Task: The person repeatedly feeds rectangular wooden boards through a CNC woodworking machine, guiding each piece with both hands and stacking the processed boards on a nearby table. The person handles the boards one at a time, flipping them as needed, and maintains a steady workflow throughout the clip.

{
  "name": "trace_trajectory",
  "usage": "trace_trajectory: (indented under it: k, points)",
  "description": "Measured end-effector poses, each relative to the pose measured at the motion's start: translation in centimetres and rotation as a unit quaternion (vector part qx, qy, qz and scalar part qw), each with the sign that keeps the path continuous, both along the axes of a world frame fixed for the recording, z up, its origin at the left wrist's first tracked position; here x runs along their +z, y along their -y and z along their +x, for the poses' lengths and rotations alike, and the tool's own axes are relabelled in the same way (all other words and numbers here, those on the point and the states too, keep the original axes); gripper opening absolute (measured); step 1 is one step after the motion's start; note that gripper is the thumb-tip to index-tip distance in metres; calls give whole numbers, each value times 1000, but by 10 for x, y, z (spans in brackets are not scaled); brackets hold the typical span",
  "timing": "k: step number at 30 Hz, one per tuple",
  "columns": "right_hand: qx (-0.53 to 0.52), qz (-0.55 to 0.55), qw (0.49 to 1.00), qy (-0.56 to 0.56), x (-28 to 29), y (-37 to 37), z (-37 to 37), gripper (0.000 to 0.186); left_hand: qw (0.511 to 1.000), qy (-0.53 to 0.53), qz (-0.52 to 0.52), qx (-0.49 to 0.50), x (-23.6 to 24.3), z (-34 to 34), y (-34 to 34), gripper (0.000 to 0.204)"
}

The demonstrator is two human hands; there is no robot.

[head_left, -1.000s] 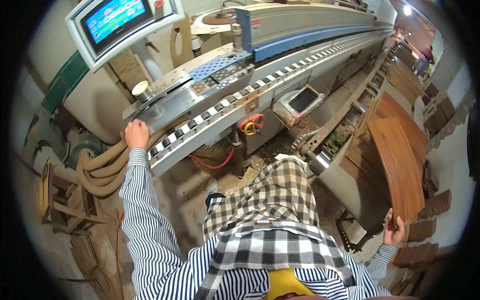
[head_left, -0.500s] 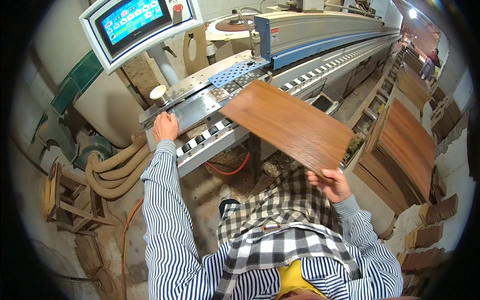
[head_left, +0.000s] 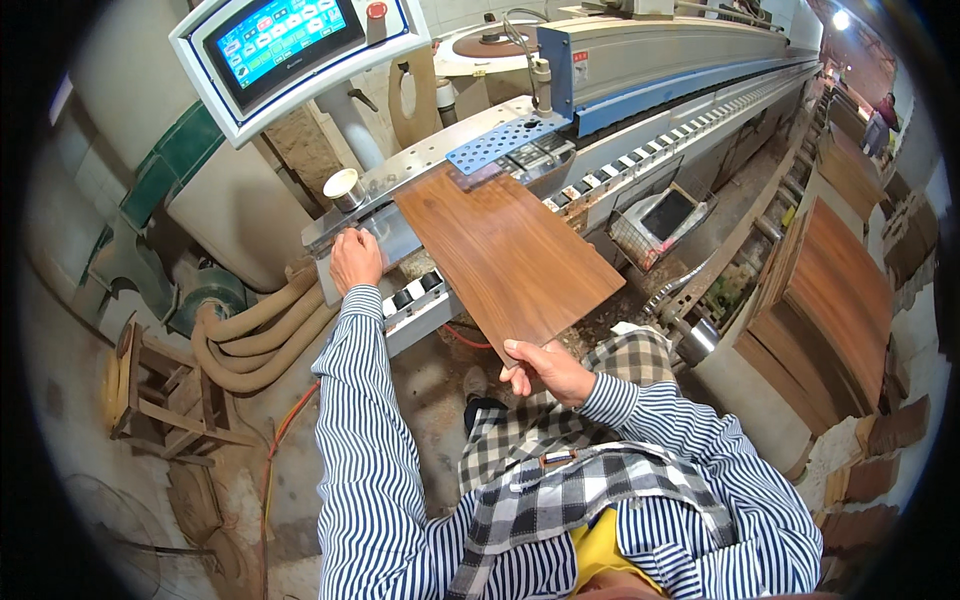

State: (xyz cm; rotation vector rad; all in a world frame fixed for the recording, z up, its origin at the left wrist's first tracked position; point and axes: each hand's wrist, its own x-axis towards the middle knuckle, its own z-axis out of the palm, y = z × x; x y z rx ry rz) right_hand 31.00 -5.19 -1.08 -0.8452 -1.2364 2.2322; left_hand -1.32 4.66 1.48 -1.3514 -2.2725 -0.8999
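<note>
Right hand [head_left: 548, 372] gripping the near edge of the brown wood panel [head_left: 505, 257], far end over the machine table [head_left: 420, 165]. Left hand [head_left: 355, 260] flat on the table's front edge, holding nothing. Open floor [head_left: 430, 370] just below the panel.

A single head-worn fisheye view looks steeply down from above the person's chest, so the striped sleeves enter from the lower edge. It faces a long machine [head_left: 640, 110] running from near left to far right, close enough that the wooden panel [head_left: 505, 255] fills the centre. Straight edges bow toward the dark round rim. The control screen [head_left: 285, 45] sits top left, stacked boards [head_left: 835, 300] right.
</note>
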Motion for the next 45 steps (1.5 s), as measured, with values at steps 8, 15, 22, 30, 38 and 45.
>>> trace_trajectory:
  k: [8, 15, 22, 30, 38, 45]
  points:
    - [-136, -1, 991, 1, 1, -14, 20, 37, 1000, -4, 9, 2, -5, -1, -4, 25]
    - [-235, 24, 972, 5, 5, -50, 63, 34, 1000, -15, 17, 1, -3, 0, 0, 24]
    - [-304, 54, 951, 4, 5, -88, 104, 35, 1000, -9, 19, 2, -3, 1, 0, 24]
    - [-384, 45, 921, 42, -5, -133, 147, 40, 998, -57, 17, -28, -20, -22, -12, 30]
    - [-534, 377, 718, 237, -2, -59, 268, 32, 998, -21, -24, -63, -12, -22, -7, 35]
    - [-580, 342, 126, 729, 9, 104, 481, 35, 999, -2, -35, -40, -14, -24, -13, 37]
